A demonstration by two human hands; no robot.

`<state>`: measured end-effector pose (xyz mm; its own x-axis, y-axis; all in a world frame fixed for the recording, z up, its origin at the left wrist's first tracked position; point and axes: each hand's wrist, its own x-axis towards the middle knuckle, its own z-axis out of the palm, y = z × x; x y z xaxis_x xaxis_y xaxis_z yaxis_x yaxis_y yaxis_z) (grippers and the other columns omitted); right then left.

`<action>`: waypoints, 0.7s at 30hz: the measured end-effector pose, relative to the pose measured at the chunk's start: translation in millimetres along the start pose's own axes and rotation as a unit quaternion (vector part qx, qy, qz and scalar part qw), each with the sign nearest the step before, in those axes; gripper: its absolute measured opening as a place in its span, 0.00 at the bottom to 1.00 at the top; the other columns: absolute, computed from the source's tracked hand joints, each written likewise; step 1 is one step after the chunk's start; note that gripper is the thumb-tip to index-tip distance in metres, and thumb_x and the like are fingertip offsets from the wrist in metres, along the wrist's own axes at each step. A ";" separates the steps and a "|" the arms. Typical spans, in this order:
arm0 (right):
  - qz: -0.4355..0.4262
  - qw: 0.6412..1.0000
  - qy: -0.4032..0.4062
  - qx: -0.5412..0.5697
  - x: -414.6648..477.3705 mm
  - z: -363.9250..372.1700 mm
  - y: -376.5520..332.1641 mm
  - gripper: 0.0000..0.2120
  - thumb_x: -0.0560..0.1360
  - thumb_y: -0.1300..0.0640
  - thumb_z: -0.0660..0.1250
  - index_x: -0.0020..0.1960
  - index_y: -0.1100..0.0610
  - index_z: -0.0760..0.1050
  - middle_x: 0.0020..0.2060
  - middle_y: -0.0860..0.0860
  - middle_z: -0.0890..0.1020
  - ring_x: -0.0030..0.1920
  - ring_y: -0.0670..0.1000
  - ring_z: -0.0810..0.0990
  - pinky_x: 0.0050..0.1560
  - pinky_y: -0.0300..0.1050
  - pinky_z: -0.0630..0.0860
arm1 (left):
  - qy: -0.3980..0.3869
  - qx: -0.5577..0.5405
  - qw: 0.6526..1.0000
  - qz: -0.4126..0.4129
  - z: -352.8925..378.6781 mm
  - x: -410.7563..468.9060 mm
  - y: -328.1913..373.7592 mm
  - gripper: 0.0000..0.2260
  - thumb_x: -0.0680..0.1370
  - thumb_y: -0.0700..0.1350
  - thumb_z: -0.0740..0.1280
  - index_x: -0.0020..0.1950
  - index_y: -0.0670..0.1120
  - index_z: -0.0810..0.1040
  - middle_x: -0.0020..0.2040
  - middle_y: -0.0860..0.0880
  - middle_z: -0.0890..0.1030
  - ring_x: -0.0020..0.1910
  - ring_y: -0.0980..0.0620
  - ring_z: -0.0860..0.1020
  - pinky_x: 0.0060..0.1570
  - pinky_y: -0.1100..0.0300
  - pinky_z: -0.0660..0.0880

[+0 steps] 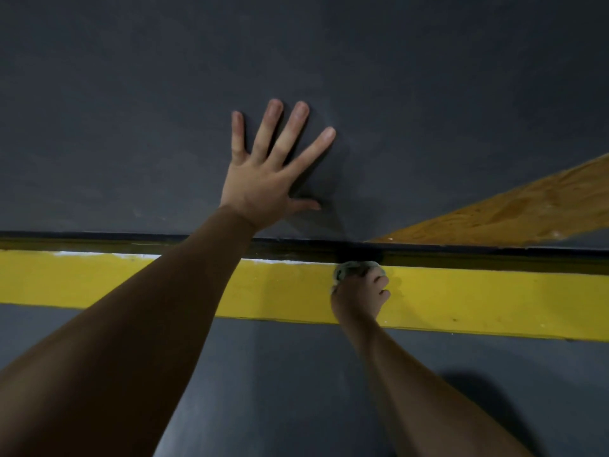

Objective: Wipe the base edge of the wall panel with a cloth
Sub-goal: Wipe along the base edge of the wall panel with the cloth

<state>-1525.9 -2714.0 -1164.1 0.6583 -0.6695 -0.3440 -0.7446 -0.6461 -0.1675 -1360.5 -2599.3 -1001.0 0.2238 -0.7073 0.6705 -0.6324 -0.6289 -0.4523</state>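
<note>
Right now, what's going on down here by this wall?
A person is wiping along the bottom of a dark grey wall panel. Their left hand presses flat on the panel, fingers spread, as if bracing. Their right hand grips a bunched cloth against the base edge, just above a yellow stripe on the floor.

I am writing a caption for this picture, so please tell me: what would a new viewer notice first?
First the left hand, spread flat on the dark grey wall panel, mid-view. Below it a bright yellow stripe runs across the view, and there the right hand grips a crumpled cloth against the panel's base edge.
</note>
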 end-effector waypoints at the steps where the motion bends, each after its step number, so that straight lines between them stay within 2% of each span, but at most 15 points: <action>1: -0.024 1.000 -0.009 0.003 -4.8 2.4 -11.0 0.26 0.78 0.49 0.64 0.71 0.61 0.69 0.72 0.61 0.60 0.68 0.63 0.63 0.63 0.55 0.65 | 0.001 0.000 1.000 0.000 0.3 0.1 -0.1 0.56 0.66 0.73 0.73 0.84 0.56 0.48 0.80 0.42 0.53 0.79 0.39 0.46 0.76 0.35 0.32; 4: -0.089 0.996 -0.027 0.012 -16.7 5.1 -35.2 0.27 0.79 0.50 0.63 0.74 0.61 0.67 0.73 0.60 0.60 0.70 0.63 0.61 0.66 0.56 0.62 | -0.001 0.005 1.000 -0.002 1.7 -1.2 -0.9 0.56 0.66 0.73 0.73 0.84 0.56 0.48 0.81 0.43 0.49 0.81 0.39 0.44 0.76 0.36 0.31; 7: -0.129 0.991 -0.037 0.006 -17.2 1.5 -33.5 0.27 0.79 0.47 0.64 0.73 0.60 0.68 0.72 0.58 0.61 0.70 0.62 0.62 0.66 0.56 0.63 | 0.002 0.001 1.000 -0.003 1.4 -1.0 -0.5 0.56 0.66 0.73 0.73 0.84 0.57 0.47 0.81 0.44 0.46 0.83 0.41 0.36 0.76 0.36 0.31; 11: -0.170 0.985 -0.001 0.002 -11.0 0.7 -3.4 0.23 0.78 0.44 0.62 0.69 0.55 0.73 0.69 0.56 0.67 0.65 0.59 0.67 0.60 0.52 0.68 | 0.003 0.016 1.000 -0.002 1.5 -0.8 -0.6 0.59 0.65 0.74 0.73 0.85 0.56 0.44 0.81 0.44 0.47 0.81 0.39 0.44 0.76 0.36 0.31; 14: -0.096 0.993 0.063 0.032 -6.7 2.4 38.6 0.23 0.76 0.44 0.65 0.66 0.57 0.75 0.62 0.59 0.72 0.59 0.61 0.70 0.56 0.53 0.69 | 0.004 0.019 1.000 -0.007 1.9 -1.0 -0.1 0.58 0.66 0.74 0.72 0.85 0.57 0.43 0.81 0.44 0.46 0.83 0.40 0.36 0.76 0.35 0.31; 16: -0.038 0.994 0.105 0.019 1.2 0.4 65.1 0.23 0.76 0.50 0.67 0.66 0.62 0.73 0.58 0.62 0.72 0.56 0.64 0.70 0.53 0.56 0.69 | -0.001 0.022 1.000 -0.007 1.5 -1.2 0.1 0.58 0.67 0.75 0.72 0.85 0.56 0.43 0.81 0.44 0.46 0.82 0.38 0.41 0.76 0.35 0.31; 19: 0.005 0.995 0.098 0.024 15.7 -6.4 70.4 0.19 0.77 0.55 0.66 0.62 0.66 0.73 0.57 0.63 0.72 0.56 0.65 0.69 0.54 0.58 0.67 | -0.005 0.020 1.000 -0.008 0.5 -0.9 1.5 0.58 0.67 0.74 0.72 0.85 0.56 0.42 0.81 0.43 0.46 0.81 0.38 0.42 0.76 0.35 0.31; 21: 0.020 0.995 0.087 0.036 15.1 -5.3 53.3 0.20 0.76 0.53 0.69 0.59 0.68 0.74 0.56 0.64 0.72 0.55 0.65 0.69 0.54 0.58 0.67 | -0.008 0.019 1.000 -0.009 0.9 -1.1 1.7 0.59 0.67 0.75 0.72 0.85 0.56 0.41 0.81 0.43 0.45 0.80 0.38 0.42 0.76 0.35 0.31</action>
<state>-1555.0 -2760.5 -1173.3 0.6318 -0.7520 -0.1881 -0.7731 -0.5936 -0.2237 -1361.1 -2599.8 -1003.1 0.2465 -0.7010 0.6692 -0.5999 -0.6527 -0.4627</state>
